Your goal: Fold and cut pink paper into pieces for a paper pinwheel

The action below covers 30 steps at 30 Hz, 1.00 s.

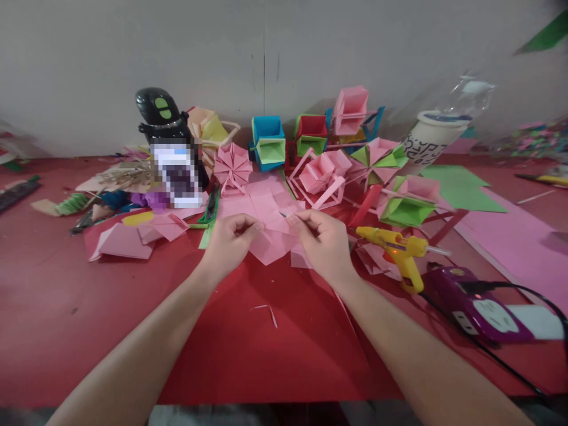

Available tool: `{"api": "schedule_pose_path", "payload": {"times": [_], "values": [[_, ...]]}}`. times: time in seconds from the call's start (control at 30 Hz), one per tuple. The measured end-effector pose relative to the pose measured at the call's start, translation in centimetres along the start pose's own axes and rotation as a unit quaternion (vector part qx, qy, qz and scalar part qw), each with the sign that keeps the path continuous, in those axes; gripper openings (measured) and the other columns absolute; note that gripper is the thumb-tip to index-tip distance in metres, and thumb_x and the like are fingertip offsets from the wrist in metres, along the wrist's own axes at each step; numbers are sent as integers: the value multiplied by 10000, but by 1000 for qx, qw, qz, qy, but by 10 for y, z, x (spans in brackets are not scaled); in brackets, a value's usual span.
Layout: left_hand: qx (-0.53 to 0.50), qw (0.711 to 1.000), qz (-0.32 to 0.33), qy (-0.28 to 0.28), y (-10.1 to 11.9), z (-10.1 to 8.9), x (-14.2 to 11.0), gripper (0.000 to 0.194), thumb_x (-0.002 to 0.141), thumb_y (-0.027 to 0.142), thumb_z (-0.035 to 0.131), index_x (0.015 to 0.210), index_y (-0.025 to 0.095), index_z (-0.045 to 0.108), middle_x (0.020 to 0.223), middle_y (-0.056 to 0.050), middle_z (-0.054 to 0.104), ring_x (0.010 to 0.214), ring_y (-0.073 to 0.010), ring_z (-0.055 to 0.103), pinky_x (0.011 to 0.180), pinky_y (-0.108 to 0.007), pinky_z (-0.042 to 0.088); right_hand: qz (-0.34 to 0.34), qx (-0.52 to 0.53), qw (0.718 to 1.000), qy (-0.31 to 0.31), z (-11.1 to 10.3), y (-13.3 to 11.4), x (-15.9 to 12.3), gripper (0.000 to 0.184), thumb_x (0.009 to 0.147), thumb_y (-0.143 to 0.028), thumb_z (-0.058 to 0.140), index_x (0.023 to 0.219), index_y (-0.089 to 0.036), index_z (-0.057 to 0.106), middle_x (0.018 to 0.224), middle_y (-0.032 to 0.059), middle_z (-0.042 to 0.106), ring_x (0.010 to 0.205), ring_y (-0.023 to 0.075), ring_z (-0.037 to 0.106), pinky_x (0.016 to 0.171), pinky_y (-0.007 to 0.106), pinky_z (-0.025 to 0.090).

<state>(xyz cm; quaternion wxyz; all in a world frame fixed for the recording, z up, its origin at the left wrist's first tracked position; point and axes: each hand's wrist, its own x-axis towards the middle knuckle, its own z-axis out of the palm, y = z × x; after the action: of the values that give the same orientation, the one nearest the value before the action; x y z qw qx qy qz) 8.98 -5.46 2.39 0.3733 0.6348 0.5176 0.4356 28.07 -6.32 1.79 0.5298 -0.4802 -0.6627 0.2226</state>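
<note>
The bare left hand (226, 239) and bare right hand (326, 242) are nearly closed, thumbs and forefingers pinched at the creased, folded pale-pink paper (268, 247) between them; its lower edge comes to a point, and which layers each grips cannot be told. A yellow plastic glue gun (399, 251) limits room just beside the right hand. Beyond, colourful folded-paper boxes (268, 133) line the red tabletop (275, 367) before a grey wall (332, 47).
</note>
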Motion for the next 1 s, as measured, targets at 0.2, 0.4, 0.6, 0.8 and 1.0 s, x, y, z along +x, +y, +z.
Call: {"api": "schedule_pose_path", "payload": {"times": [0.2,0.4,0.6,0.8,1.0], "values": [[25,1000,13,6,2,2,-1,155,834,259,623,723,154,652,688,-9,635,643,-135,544,613,-252,425,-3,-5,1000,4,1,1,-1,181,912,-326,652,826,-176,707,707,-2,699,647,134,608,635,258,449],[65,997,39,-31,1,4,-2,156,879,240,541,750,164,583,686,8,565,647,-135,493,620,-262,395,-30,-20,999,11,1,0,-3,152,932,-267,613,832,-174,681,729,2,684,667,131,603,648,251,454],[102,990,65,-73,-2,5,-7,169,933,255,475,790,182,528,735,13,541,700,-148,483,667,-281,374,-57,-52,997,17,2,3,-3,125,942,-241,588,862,-181,664,766,4,679,673,127,593,651,246,448],[68,991,48,-107,-1,1,-7,193,955,296,480,795,193,507,745,29,501,716,-145,453,672,-285,354,-77,-51,996,-6,-3,3,0,110,940,-242,594,875,-189,666,786,6,693,680,130,609,655,247,452],[32,990,37,-129,3,-2,-7,216,943,289,491,751,193,473,715,38,435,690,-136,395,639,-281,313,-69,-50,996,-19,-5,4,0,121,943,-249,588,865,-190,658,732,-6,662,637,125,575,629,249,434]]}}
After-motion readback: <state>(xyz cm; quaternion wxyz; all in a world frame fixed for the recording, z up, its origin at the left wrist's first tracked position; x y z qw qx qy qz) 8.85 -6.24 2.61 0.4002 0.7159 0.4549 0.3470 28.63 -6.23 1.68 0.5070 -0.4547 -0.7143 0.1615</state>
